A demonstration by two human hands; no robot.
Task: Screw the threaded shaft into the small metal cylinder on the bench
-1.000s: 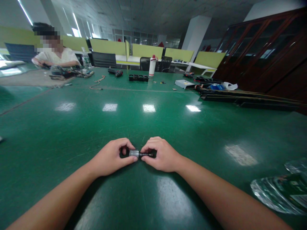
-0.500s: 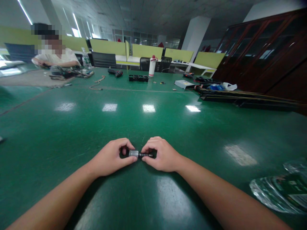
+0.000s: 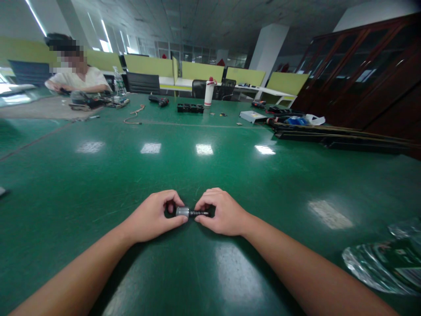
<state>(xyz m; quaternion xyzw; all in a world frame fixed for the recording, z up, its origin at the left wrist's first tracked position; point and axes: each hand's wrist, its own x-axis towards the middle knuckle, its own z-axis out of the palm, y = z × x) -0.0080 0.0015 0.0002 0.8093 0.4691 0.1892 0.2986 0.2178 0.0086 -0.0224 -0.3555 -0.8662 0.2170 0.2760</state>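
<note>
A small silver metal cylinder (image 3: pixel 182 211) with a dark ribbed shaft (image 3: pixel 199 213) sticking out of its right end lies level, low over the green table (image 3: pixel 171 171); it looks like a little motor, though I cannot be sure. My left hand (image 3: pixel 154 216) is closed, thumb and index finger pinching the cylinder from its two sides. Around the shaft, the thumb and fingers of my right hand (image 3: pixel 222 213) are closed, and the shaft's tip shows inside the curl of the hand. A narrow gap separates the two sets of fingertips.
At right lies a clear plastic bottle (image 3: pixel 384 265) with a green label. Farther back stand a white tumbler (image 3: pixel 209 92), a black tray-like part (image 3: pixel 190 108), a power drill (image 3: pixel 158 100), a grey box (image 3: pixel 252 116) and long dark bars (image 3: pixel 329 134). A person (image 3: pixel 80 77) sits far left.
The cylinder and shaft have slid very slightly left, and the fingertips of my hands are a touch farther apart. Both hands keep their pinch.
</note>
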